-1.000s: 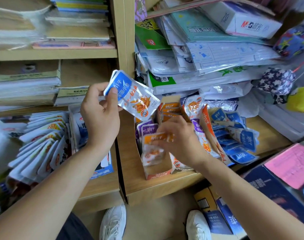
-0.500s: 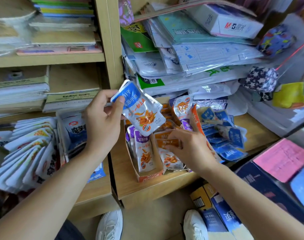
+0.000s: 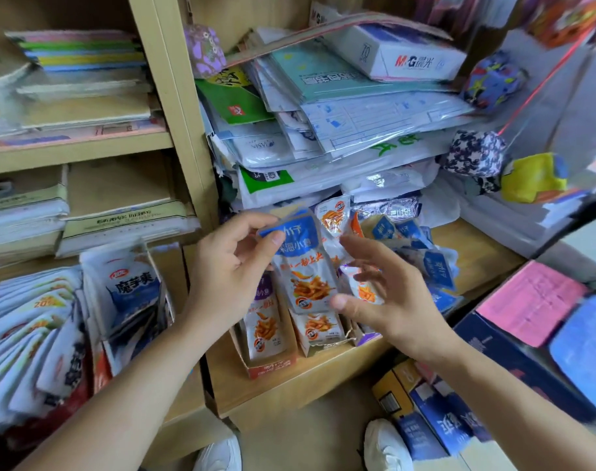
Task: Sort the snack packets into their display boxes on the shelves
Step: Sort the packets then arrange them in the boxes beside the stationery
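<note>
My left hand [image 3: 233,266] pinches the blue top of a silver snack packet [image 3: 303,266] that hangs upright over an orange display box [image 3: 272,367] on the wooden shelf [image 3: 323,379]. My right hand [image 3: 388,294] hovers beside the packet's right edge with its fingers spread and its thumb near the lower corner; it grips nothing. The box holds several upright silver packets [image 3: 264,326] with orange and purple tops. A heap of blue-topped packets [image 3: 432,263] lies to the right of the box.
A white and blue display box [image 3: 130,287] and a fan of white packets [image 3: 28,334] fill the left shelf. Stacked paper and plastic sleeves [image 3: 340,130] lie above. Dark blue boxes [image 3: 527,351] stand at the right, my shoes [image 3: 384,447] below.
My left hand has brought the blue-topped packet rightwards and down over the orange box. My right hand has lifted out of the box and let go of the packets it was handling.
</note>
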The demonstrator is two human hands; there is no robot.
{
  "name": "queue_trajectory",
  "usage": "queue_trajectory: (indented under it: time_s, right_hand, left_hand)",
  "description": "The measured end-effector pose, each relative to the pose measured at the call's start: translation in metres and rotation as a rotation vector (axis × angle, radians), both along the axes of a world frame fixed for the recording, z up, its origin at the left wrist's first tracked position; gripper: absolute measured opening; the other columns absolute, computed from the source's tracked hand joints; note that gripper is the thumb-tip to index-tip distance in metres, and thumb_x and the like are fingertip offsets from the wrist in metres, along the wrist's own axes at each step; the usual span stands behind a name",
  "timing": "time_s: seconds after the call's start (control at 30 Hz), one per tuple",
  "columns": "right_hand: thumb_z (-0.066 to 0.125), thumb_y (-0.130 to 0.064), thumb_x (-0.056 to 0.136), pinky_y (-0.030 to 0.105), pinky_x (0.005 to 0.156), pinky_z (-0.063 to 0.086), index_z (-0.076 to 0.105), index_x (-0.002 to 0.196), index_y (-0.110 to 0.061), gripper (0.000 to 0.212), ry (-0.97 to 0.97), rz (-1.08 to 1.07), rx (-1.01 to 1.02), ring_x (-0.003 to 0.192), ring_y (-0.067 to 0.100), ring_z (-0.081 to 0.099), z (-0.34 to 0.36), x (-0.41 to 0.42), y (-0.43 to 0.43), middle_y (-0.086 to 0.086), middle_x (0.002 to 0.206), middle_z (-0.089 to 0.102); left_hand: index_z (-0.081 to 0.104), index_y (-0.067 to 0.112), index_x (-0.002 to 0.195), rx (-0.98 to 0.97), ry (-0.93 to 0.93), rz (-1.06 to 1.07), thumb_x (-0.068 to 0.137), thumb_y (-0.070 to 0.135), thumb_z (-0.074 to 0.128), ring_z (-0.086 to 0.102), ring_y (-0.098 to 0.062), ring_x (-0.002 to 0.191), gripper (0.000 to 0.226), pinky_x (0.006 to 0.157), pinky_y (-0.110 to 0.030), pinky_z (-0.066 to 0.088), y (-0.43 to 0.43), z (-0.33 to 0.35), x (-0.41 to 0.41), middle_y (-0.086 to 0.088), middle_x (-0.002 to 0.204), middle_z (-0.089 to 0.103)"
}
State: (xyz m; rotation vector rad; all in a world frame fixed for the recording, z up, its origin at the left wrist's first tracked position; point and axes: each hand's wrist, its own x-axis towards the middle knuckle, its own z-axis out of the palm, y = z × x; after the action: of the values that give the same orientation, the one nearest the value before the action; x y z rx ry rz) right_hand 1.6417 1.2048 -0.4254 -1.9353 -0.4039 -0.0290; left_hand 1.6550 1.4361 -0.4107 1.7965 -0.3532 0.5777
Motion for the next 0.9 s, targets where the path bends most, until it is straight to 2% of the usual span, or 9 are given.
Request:
queue_trajectory:
  time_s: [0.1, 0.17, 0.27, 0.4, 0.47, 0.53, 0.7, 0.8, 0.9]
  right_hand:
    - [0.084, -0.052, 0.070, 0.032, 0.101, 0.048, 0.054, 0.139, -0.029, 0.079, -0.002, -0.028, -0.019, 0.122, 0.011, 0.058, -0.005, -0.003, 0.004, -0.010, 0.130, 0.063]
    - [0.086, -0.034, 0.078, 0.037, 0.089, 0.054, 0.065, 0.121, -0.024, 0.049, -0.021, -0.071, 0.012, 0.105, 0.014, 0.066, -0.005, -0.001, 0.002, -0.004, 0.111, 0.071]
    - [0.078, -0.013, 0.087, 0.029, 0.075, 0.057, 0.071, 0.104, -0.012, 0.019, -0.014, -0.134, 0.095, 0.087, 0.014, 0.072, -0.002, 0.006, -0.007, -0.001, 0.094, 0.076]
    - [0.069, -0.005, 0.090, 0.031, 0.074, 0.060, 0.070, 0.109, -0.003, 0.019, 0.178, -0.151, 0.320, 0.088, 0.023, 0.075, -0.003, 0.017, -0.026, 0.009, 0.096, 0.077]
    - [0.068, -0.004, 0.091, 0.033, 0.076, 0.060, 0.070, 0.108, -0.002, 0.017, 0.205, -0.186, 0.325, 0.089, 0.026, 0.075, -0.007, 0.022, -0.038, 0.012, 0.096, 0.077]
    - [0.068, -0.004, 0.091, 0.036, 0.078, 0.060, 0.070, 0.107, -0.004, 0.016, 0.188, -0.241, 0.314, 0.091, 0.026, 0.075, -0.007, 0.027, -0.051, 0.011, 0.097, 0.077]
    - [0.074, -0.008, 0.088, 0.030, 0.068, 0.056, 0.072, 0.112, -0.017, 0.025, -0.069, -0.511, -0.036, 0.081, 0.010, 0.072, 0.008, 0.033, -0.091, -0.004, 0.094, 0.076]
    - [0.075, -0.012, 0.087, 0.031, 0.066, 0.056, 0.071, 0.114, -0.020, 0.029, -0.208, -0.672, -0.199, 0.078, 0.014, 0.068, 0.014, 0.035, -0.105, -0.006, 0.092, 0.072]
    - [0.076, -0.015, 0.087, 0.012, 0.061, 0.046, 0.069, 0.120, -0.017, 0.034, -0.272, -0.699, -0.327, 0.069, 0.016, 0.064, 0.011, 0.039, -0.103, -0.006, 0.092, 0.069]
  left_hand:
    - [0.063, 0.040, 0.098, 0.015, -0.009, -0.052, 0.093, 0.023, 0.070, 0.067, -0.006, 0.071, 0.019, 0.059, -0.023, 0.053, -0.011, 0.002, -0.001, 0.011, 0.088, 0.071]
    - [0.065, 0.035, 0.100, -0.006, 0.037, -0.111, 0.092, 0.023, 0.071, 0.069, -0.005, 0.072, 0.015, 0.062, -0.015, 0.051, -0.020, 0.003, -0.002, 0.010, 0.090, 0.072]
    - [0.065, 0.033, 0.114, -0.002, 0.165, -0.191, 0.088, 0.023, 0.072, 0.072, -0.006, 0.085, 0.029, 0.071, -0.018, 0.056, -0.030, -0.001, 0.003, 0.014, 0.098, 0.074]
    - [0.050, 0.042, 0.140, 0.484, 0.343, -0.127, 0.081, 0.033, 0.082, 0.057, 0.006, 0.110, 0.067, 0.088, -0.018, 0.050, -0.025, -0.017, 0.016, 0.027, 0.117, 0.061]
    - [0.058, 0.043, 0.134, 0.713, 0.347, -0.089, 0.080, 0.038, 0.083, 0.056, 0.002, 0.107, 0.060, 0.089, -0.027, 0.050, -0.022, -0.022, 0.018, 0.028, 0.114, 0.058]
    - [0.067, 0.043, 0.119, 0.727, 0.344, -0.049, 0.079, 0.036, 0.084, 0.060, 0.001, 0.093, 0.044, 0.078, -0.028, 0.053, -0.021, -0.023, 0.019, 0.025, 0.100, 0.063]
    - [0.072, 0.040, 0.082, 0.678, 0.391, 0.031, 0.076, 0.036, 0.086, 0.059, 0.003, 0.071, 0.017, 0.057, -0.023, 0.044, -0.022, -0.026, 0.024, 0.021, 0.074, 0.066]
    - [0.071, 0.037, 0.083, 0.672, 0.382, 0.076, 0.076, 0.035, 0.087, 0.058, 0.002, 0.070, 0.017, 0.055, -0.023, 0.041, -0.027, -0.028, 0.023, 0.020, 0.073, 0.065]
    - [0.071, 0.036, 0.091, 0.669, 0.359, 0.093, 0.075, 0.035, 0.087, 0.057, 0.004, 0.074, 0.023, 0.056, -0.019, 0.038, -0.028, -0.030, 0.022, 0.022, 0.079, 0.064]
